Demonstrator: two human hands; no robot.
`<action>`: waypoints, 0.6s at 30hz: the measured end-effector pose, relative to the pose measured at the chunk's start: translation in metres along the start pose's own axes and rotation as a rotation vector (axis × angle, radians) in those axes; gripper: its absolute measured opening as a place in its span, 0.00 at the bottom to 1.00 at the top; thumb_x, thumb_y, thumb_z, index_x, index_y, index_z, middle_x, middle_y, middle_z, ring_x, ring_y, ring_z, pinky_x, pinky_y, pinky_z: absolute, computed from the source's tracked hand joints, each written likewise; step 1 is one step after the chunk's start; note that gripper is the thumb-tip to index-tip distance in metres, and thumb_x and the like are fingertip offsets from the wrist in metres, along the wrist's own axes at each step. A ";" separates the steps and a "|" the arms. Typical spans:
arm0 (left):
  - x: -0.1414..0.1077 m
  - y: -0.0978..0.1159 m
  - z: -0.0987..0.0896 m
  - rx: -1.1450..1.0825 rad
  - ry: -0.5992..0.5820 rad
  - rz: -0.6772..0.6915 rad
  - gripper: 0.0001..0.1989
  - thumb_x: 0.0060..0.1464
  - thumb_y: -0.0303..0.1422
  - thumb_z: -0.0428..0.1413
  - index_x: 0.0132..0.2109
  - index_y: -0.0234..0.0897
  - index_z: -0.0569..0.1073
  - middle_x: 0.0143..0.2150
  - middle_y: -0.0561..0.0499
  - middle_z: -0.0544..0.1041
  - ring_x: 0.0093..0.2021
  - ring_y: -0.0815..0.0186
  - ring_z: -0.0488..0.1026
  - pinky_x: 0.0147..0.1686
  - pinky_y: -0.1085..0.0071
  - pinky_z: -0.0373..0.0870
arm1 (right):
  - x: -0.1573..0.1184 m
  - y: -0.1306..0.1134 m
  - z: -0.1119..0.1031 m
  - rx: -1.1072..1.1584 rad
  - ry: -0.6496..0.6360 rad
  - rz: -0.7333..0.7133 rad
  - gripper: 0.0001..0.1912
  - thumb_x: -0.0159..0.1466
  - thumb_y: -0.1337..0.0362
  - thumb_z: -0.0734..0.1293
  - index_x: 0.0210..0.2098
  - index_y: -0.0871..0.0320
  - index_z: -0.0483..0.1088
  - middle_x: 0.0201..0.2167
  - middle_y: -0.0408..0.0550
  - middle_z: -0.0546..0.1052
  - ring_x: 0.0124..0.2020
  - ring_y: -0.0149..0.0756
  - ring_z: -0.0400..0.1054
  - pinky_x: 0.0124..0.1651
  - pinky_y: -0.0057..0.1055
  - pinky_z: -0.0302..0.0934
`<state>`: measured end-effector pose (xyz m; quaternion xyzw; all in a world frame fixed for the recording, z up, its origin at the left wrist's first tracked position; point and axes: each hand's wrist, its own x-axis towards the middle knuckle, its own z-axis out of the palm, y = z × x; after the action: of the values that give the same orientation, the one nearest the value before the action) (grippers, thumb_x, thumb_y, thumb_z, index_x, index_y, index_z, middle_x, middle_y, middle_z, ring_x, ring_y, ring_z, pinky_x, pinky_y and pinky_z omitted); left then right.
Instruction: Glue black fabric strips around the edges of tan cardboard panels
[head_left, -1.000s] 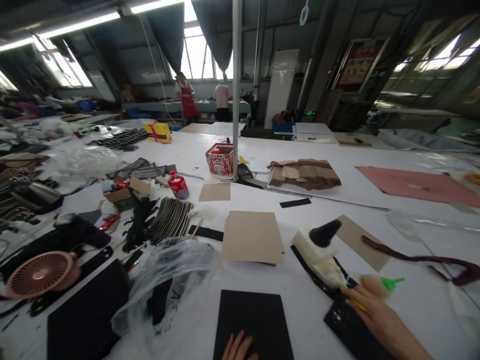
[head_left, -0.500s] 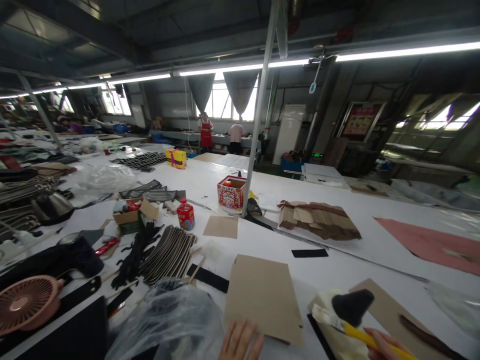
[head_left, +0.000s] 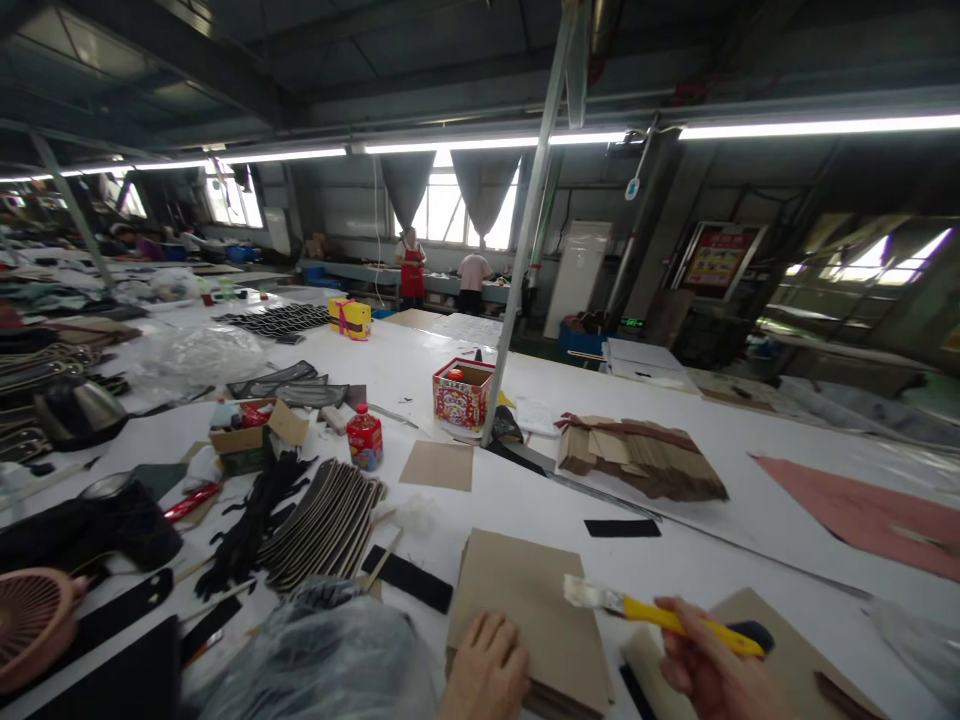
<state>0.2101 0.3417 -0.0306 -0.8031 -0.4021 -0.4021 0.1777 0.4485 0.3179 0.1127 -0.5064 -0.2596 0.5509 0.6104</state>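
Note:
A stack of tan cardboard sheets (head_left: 529,580) lies in front of me on the white table. My left hand (head_left: 487,662) rests on its near edge, fingers on the top sheet, holding nothing. In my right hand (head_left: 701,655) is a yellow-handled paintbrush (head_left: 652,612), gripped by the handle. Its pale bristles point left and hover over the stack's right side. Beneath and behind my right hand is a pale container, partly hidden, and a dark object shows past the end of the handle.
Left of the stack lie a black strip (head_left: 409,578), a clear plastic bag (head_left: 315,650) and curved grey strips (head_left: 322,530). A red bottle (head_left: 365,438) and a decorated box (head_left: 461,395) stand farther back, near a metal post (head_left: 529,230). Bundled brown pieces (head_left: 641,458) lie right.
The paintbrush has come up and left from over the pale container to the cardboard stack. My left hand has shifted further onto the stack, fingers more bent. The view has moved slightly.

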 end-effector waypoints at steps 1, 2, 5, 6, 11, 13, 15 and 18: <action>-0.003 0.005 0.006 0.029 0.059 0.011 0.12 0.52 0.45 0.54 0.33 0.42 0.72 0.37 0.56 0.78 0.41 0.66 0.72 0.45 0.69 0.65 | 0.004 0.002 0.013 -0.018 -0.026 -0.009 0.18 0.49 0.54 0.75 0.33 0.59 0.73 0.18 0.38 0.67 0.17 0.25 0.57 0.18 0.21 0.54; -0.006 0.010 0.012 0.057 0.122 0.028 0.14 0.54 0.46 0.51 0.34 0.41 0.73 0.37 0.54 0.78 0.41 0.66 0.72 0.44 0.69 0.65 | 0.008 0.005 0.026 -0.048 -0.053 -0.012 0.17 0.49 0.54 0.74 0.32 0.59 0.73 0.17 0.37 0.67 0.17 0.24 0.56 0.18 0.21 0.52; -0.016 0.020 0.025 0.113 0.278 0.033 0.20 0.60 0.43 0.41 0.36 0.40 0.75 0.35 0.52 0.79 0.40 0.64 0.72 0.47 0.68 0.63 | 0.020 0.017 0.060 -0.174 -0.137 -0.011 0.16 0.50 0.55 0.73 0.31 0.60 0.70 0.16 0.36 0.66 0.15 0.23 0.55 0.17 0.21 0.47; -0.018 0.022 0.027 0.119 0.299 0.023 0.22 0.61 0.41 0.38 0.36 0.40 0.75 0.36 0.51 0.79 0.41 0.64 0.72 0.49 0.67 0.62 | 0.024 0.023 0.070 -0.220 -0.171 -0.020 0.16 0.51 0.54 0.73 0.30 0.60 0.69 0.15 0.36 0.66 0.14 0.22 0.54 0.17 0.21 0.46; -0.020 0.024 0.029 0.091 0.311 -0.016 0.24 0.62 0.37 0.35 0.37 0.40 0.75 0.37 0.50 0.80 0.42 0.64 0.74 0.56 0.67 0.58 | 0.038 0.049 0.103 -0.452 -0.293 -0.039 0.19 0.54 0.49 0.68 0.28 0.60 0.67 0.12 0.36 0.65 0.11 0.22 0.51 0.16 0.22 0.40; -0.019 0.026 0.033 0.084 0.354 -0.064 0.20 0.61 0.31 0.38 0.36 0.40 0.75 0.35 0.52 0.80 0.40 0.66 0.75 0.57 0.68 0.58 | 0.041 0.058 0.111 -0.516 -0.312 -0.029 0.19 0.55 0.48 0.65 0.28 0.60 0.67 0.12 0.35 0.64 0.11 0.22 0.50 0.16 0.22 0.40; -0.018 0.029 0.041 0.087 0.433 -0.124 0.19 0.59 0.26 0.40 0.34 0.41 0.75 0.33 0.54 0.80 0.38 0.67 0.76 0.58 0.69 0.58 | 0.043 0.066 0.119 -0.560 -0.321 -0.016 0.18 0.56 0.49 0.64 0.27 0.59 0.66 0.12 0.35 0.63 0.11 0.22 0.49 0.16 0.22 0.40; -0.021 0.031 0.054 0.114 0.526 -0.164 0.18 0.58 0.24 0.42 0.31 0.41 0.74 0.29 0.54 0.80 0.35 0.68 0.77 0.57 0.68 0.60 | 0.047 0.075 0.128 -0.609 -0.354 0.015 0.15 0.56 0.51 0.63 0.26 0.58 0.65 0.11 0.34 0.63 0.11 0.22 0.49 0.16 0.23 0.40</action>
<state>0.2546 0.3452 -0.0791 -0.6249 -0.4277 -0.5865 0.2876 0.3177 0.3953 0.0788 -0.5639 -0.5100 0.5318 0.3729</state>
